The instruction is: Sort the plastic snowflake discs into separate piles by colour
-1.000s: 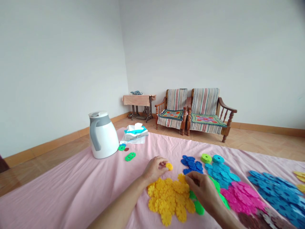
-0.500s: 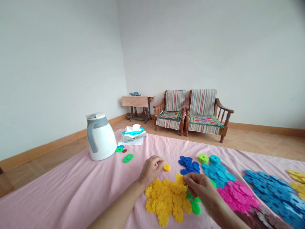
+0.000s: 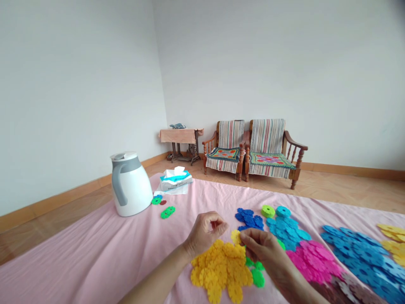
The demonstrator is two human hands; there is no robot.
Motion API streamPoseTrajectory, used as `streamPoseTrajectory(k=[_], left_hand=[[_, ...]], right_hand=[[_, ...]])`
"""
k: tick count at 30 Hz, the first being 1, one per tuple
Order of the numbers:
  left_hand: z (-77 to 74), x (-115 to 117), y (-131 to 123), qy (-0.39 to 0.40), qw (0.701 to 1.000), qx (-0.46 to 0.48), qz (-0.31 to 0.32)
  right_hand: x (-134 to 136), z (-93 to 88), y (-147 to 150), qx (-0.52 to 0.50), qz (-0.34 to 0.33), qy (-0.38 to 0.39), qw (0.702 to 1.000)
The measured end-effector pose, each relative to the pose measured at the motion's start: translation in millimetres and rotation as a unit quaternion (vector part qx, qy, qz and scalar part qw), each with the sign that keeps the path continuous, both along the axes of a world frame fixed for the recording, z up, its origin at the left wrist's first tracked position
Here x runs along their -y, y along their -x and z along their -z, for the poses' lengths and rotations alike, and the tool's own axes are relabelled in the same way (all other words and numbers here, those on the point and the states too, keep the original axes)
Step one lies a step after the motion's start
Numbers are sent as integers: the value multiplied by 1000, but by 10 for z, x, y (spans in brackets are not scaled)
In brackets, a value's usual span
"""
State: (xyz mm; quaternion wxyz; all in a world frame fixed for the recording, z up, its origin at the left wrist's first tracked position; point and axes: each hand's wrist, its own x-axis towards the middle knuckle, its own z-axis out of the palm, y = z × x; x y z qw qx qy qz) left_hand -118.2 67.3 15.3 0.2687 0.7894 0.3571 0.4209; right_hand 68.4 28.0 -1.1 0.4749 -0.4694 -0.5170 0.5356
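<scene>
My right hand (image 3: pixel 261 247) pinches a yellow snowflake disc (image 3: pixel 235 237) between thumb and fingers, holding it at the upper edge of a pile of yellow discs (image 3: pixel 221 268). Just left of that disc is my left hand (image 3: pixel 209 231), its fingers curled closed toward the thumb. Whatever those fingers hold, if anything, is hidden. Green discs (image 3: pixel 258 278) lie partly under the right hand, beside the yellow pile. Dark blue discs (image 3: pixel 248 219) are heaped just beyond both hands.
To the right lie piles of light blue discs (image 3: pixel 286 230), pink discs (image 3: pixel 313 259) and blue discs (image 3: pixel 357 253). A lime-green stack (image 3: pixel 268 211) stands behind. At left are a white jug (image 3: pixel 134 190), a tissue pack (image 3: pixel 176 180) and green discs (image 3: pixel 167 212) on the pink cloth (image 3: pixel 95 261).
My left hand has moved slightly right, its fingers curling closed where a small yellow stack showed before; that stack is out of sight. The right hand still pinches a yellow disc.
</scene>
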Motion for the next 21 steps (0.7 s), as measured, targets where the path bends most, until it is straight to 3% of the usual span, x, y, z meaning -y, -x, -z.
streamPoseTrajectory(k=[7,15,21], left_hand=[[-25,25,-52,131,989,36,53],[-71,81,-98,214,970,81,78],[-99,145,-176,235,965,102,58]], right_hand=[[-26,32,-10,-16,8,-2,1000],[12,41,51,-16,6,-6,1000],[28,52,77,-15,21,-11,1000]])
